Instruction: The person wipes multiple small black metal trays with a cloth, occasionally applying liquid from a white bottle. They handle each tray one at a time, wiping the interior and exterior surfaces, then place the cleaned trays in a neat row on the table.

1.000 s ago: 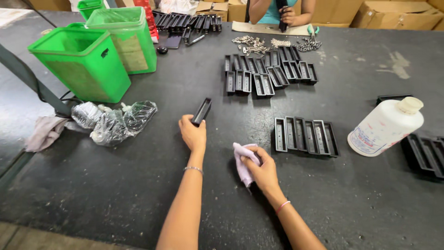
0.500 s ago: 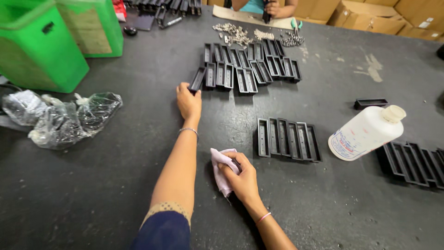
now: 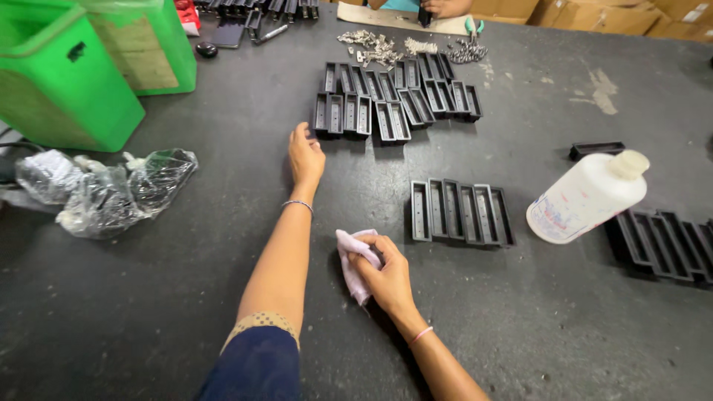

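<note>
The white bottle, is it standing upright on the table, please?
No, the white bottle lies tilted on its side on the dark table, its cap pointing up and to the right.

The green bin [image 3: 63, 82] is cut off at the left and top edges. The black trays [image 3: 665, 243] run past the right edge. The pink cloth [image 3: 355, 256] is partly hidden under the right hand [image 3: 386, 276].
</note>
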`<move>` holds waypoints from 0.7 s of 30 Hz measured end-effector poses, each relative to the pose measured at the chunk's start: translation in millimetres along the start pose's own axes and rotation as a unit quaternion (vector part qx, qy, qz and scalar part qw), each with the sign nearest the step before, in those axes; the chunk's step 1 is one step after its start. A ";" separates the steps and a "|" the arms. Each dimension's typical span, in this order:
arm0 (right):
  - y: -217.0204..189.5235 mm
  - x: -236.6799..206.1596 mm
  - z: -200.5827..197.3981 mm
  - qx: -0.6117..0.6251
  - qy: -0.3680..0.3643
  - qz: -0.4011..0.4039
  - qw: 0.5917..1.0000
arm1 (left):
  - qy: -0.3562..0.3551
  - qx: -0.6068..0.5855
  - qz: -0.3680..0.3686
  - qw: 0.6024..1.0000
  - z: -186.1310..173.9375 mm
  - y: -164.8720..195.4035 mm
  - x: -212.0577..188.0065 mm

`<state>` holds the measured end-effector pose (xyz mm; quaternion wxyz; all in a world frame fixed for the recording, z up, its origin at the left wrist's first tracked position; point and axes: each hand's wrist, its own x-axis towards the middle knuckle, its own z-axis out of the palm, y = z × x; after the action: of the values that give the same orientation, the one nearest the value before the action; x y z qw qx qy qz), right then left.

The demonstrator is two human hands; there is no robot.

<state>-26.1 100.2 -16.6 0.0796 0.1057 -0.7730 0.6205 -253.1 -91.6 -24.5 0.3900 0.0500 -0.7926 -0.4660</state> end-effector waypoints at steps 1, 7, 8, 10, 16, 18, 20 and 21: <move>-1.2 -1.4 -0.7 0.021 -0.006 -0.022 1.000 | 0.002 -0.001 -0.012 1.000 -2.3 2.2 -6.3; -11.9 -8.0 -28.0 0.006 0.067 -0.141 0.988 | -0.047 0.003 -0.005 0.999 -19.7 12.6 -54.6; -14.1 -7.3 -37.4 -0.018 0.100 -0.176 0.979 | -0.056 0.008 0.011 0.998 -25.4 16.0 -63.2; -16.7 -1.6 -64.6 -0.093 0.170 -0.229 0.954 | -0.080 0.042 0.036 0.995 -33.7 28.8 -84.7; 1.0 22.2 -133.9 0.067 0.368 -0.166 0.913 | -0.212 -0.037 0.128 0.968 -49.3 95.0 -174.0; 13.5 25.8 -145.7 0.122 0.392 -0.159 0.898 | -0.249 -0.031 0.152 0.956 -46.6 115.4 -199.6; 24.6 27.4 -151.3 0.138 0.398 -0.168 0.891 | -0.253 -0.016 0.212 0.944 -42.7 128.7 -217.6; 28.7 27.8 -152.1 0.137 0.398 -0.159 0.893 | -0.253 0.005 0.215 0.943 -40.8 132.3 -222.7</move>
<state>-61.6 252.8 -3.5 0.4625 -0.0186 -0.5567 0.6898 -34.6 52.6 -38.2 0.2678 -0.2394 -0.8591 -0.3646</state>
